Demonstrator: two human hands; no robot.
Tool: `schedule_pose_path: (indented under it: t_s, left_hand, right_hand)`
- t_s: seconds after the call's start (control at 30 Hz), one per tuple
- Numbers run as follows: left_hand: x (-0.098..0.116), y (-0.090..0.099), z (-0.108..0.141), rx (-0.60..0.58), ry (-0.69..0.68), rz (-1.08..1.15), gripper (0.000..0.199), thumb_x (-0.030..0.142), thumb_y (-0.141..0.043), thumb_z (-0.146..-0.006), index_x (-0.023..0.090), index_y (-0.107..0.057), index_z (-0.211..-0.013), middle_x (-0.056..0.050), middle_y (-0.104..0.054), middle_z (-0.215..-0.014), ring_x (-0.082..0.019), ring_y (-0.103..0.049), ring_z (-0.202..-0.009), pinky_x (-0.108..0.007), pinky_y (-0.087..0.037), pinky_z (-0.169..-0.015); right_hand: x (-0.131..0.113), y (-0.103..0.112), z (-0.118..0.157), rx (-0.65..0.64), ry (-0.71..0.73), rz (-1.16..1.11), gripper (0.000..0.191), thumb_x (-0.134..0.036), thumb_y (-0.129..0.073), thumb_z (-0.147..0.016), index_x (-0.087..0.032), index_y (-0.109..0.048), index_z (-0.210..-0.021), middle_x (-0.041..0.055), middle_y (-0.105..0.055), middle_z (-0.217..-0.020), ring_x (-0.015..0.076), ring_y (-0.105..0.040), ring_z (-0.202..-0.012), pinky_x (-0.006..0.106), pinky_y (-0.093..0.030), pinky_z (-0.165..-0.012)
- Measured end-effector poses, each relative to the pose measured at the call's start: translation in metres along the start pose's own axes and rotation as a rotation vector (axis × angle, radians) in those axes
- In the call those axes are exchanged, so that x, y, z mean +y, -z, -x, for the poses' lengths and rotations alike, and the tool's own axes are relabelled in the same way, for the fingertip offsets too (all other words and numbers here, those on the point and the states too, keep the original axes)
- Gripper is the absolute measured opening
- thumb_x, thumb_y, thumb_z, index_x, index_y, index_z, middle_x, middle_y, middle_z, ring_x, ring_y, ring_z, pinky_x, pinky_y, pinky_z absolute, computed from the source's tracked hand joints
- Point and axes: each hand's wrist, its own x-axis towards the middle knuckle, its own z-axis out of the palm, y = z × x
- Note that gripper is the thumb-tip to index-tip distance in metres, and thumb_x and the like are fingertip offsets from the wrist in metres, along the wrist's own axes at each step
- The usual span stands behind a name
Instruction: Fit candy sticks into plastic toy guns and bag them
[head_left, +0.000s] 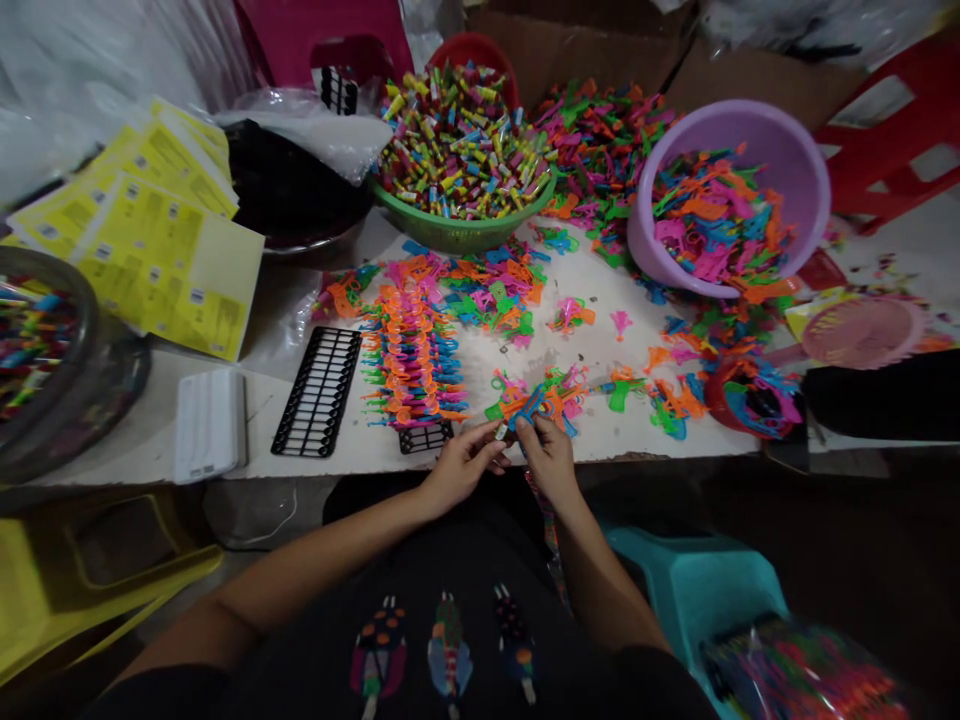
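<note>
Near the front edge of the table, my right hand (551, 458) is closed on a small blue plastic toy gun (533, 404). My left hand (466, 464) pinches a small tube with a pale label (501, 432) at the toy gun's end; whether the two are joined I cannot tell. Behind my fingers lies a small heap of orange, green and pink toy guns (574, 385). To the left, a stack of toy guns in neat rows (412, 355) rests over a black plastic rack (425, 438). A second black rack (316, 390) lies flat beside it.
A green basket (465, 232) at the back is heaped with small candy-coloured tubes. A purple tub (806, 190) of toy guns stands back right, near a pink strainer (862, 332). At left are yellow printed sheets (165, 265) and a white box-shaped device (210, 425). A teal stool (705, 575) stands below.
</note>
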Motion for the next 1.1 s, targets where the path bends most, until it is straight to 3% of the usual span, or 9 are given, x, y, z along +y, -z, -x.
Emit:
schedule_pose_path:
  t_s: [0.17, 0.3, 0.37, 0.5, 0.63, 0.73, 0.83, 0.97, 1.1]
  left_hand:
    - [0.002, 0.003, 0.004, -0.040, -0.189, -0.328, 0.043, 0.034, -0.050, -0.080, 0.013, -0.054, -0.117, -0.003, -0.065, -0.071, -0.011, -0.059, -0.056, -0.025, -0.051, -0.058]
    - [0.014, 0.003, 0.006, -0.074, -0.247, -0.430, 0.039, 0.032, -0.051, -0.080, 0.015, -0.056, -0.114, -0.006, -0.068, -0.085, -0.015, -0.063, -0.074, -0.027, -0.050, -0.070]
    - [0.021, 0.007, 0.009, -0.080, -0.253, -0.463, 0.036, 0.032, -0.055, -0.078, 0.017, -0.059, -0.110, -0.007, -0.067, -0.093, -0.016, -0.062, -0.083, -0.028, -0.049, -0.076]
    - [0.027, 0.029, 0.023, -0.078, -0.265, -0.552, 0.031, 0.034, -0.062, -0.073, 0.018, -0.063, -0.099, -0.007, -0.065, -0.091, -0.016, -0.060, -0.085, -0.028, -0.048, -0.078]
    - [0.024, 0.060, 0.050, 0.042, -0.185, -0.519, 0.028, 0.032, -0.060, -0.074, 0.020, -0.063, -0.099, -0.005, -0.063, -0.086, -0.014, -0.060, -0.079, -0.027, -0.049, -0.072]
    - [0.023, 0.078, 0.071, 0.120, -0.192, -0.519, 0.026, 0.031, -0.063, -0.072, 0.020, -0.065, -0.095, -0.004, -0.062, -0.083, -0.014, -0.059, -0.079, -0.027, -0.049, -0.072]
    - [0.021, 0.090, 0.086, 0.161, -0.204, -0.495, 0.018, 0.029, -0.062, -0.072, 0.019, -0.067, -0.087, -0.005, -0.065, -0.087, -0.016, -0.060, -0.084, -0.029, -0.049, -0.076]
    - [0.012, 0.102, 0.090, 0.259, -0.238, -0.561, 0.016, 0.028, -0.060, -0.075, 0.017, -0.065, -0.086, -0.007, -0.066, -0.096, -0.017, -0.061, -0.088, -0.033, -0.048, -0.081]
    - [-0.001, 0.114, 0.085, 0.345, -0.431, -0.706, 0.017, 0.029, -0.056, -0.077, 0.017, -0.064, -0.086, -0.008, -0.064, -0.093, -0.017, -0.059, -0.091, -0.033, -0.048, -0.079]
  right_hand:
    - [0.003, -0.004, 0.004, -0.006, 0.011, 0.008, 0.031, -0.038, -0.043, -0.082, -0.018, -0.049, -0.059, -0.0016, -0.048, -0.059, 0.0104, -0.046, -0.059, 0.023, -0.037, -0.057]
    - [0.004, 0.015, 0.003, -0.147, -0.020, -0.084, 0.031, -0.043, -0.045, -0.079, -0.018, -0.053, -0.062, -0.0012, -0.053, -0.060, 0.0112, -0.049, -0.058, 0.024, -0.040, -0.058]
    - [0.004, 0.030, -0.002, -0.153, -0.047, -0.062, 0.030, -0.047, -0.050, -0.075, -0.018, -0.055, -0.067, -0.0012, -0.055, -0.060, 0.0116, -0.049, -0.057, 0.024, -0.041, -0.056]
    - [0.003, 0.042, -0.012, 0.004, -0.106, 0.078, 0.030, -0.046, -0.063, -0.063, -0.018, -0.057, -0.074, -0.0028, -0.054, -0.057, 0.0105, -0.046, -0.052, 0.023, -0.038, -0.051]
    - [0.005, 0.029, -0.011, -0.163, -0.097, 0.010, 0.039, -0.055, -0.053, -0.067, -0.017, -0.060, -0.073, -0.0010, -0.056, -0.056, 0.0101, -0.045, -0.046, 0.023, -0.037, -0.047]
    - [0.013, 0.021, -0.009, -0.026, -0.180, 0.146, 0.053, -0.061, -0.034, -0.076, -0.017, -0.061, -0.065, 0.0018, -0.056, -0.053, 0.0117, -0.048, -0.045, 0.024, -0.037, -0.048]
    - [0.022, 0.017, -0.013, 0.179, -0.292, 0.546, 0.050, -0.065, -0.045, -0.069, -0.020, -0.060, -0.053, 0.0039, -0.054, -0.046, 0.0169, -0.052, -0.052, 0.027, -0.036, -0.052]
    - [0.030, 0.008, -0.023, 0.188, -0.422, 0.770, 0.050, -0.069, -0.052, -0.060, -0.020, -0.064, -0.054, 0.0096, -0.056, -0.048, 0.0236, -0.056, -0.059, 0.033, -0.038, -0.056]
    - [0.032, 0.001, -0.031, 0.205, -0.508, 0.781, 0.053, -0.069, -0.051, -0.060, -0.018, -0.065, -0.058, 0.0137, -0.061, -0.057, 0.0271, -0.059, -0.065, 0.036, -0.040, -0.058]
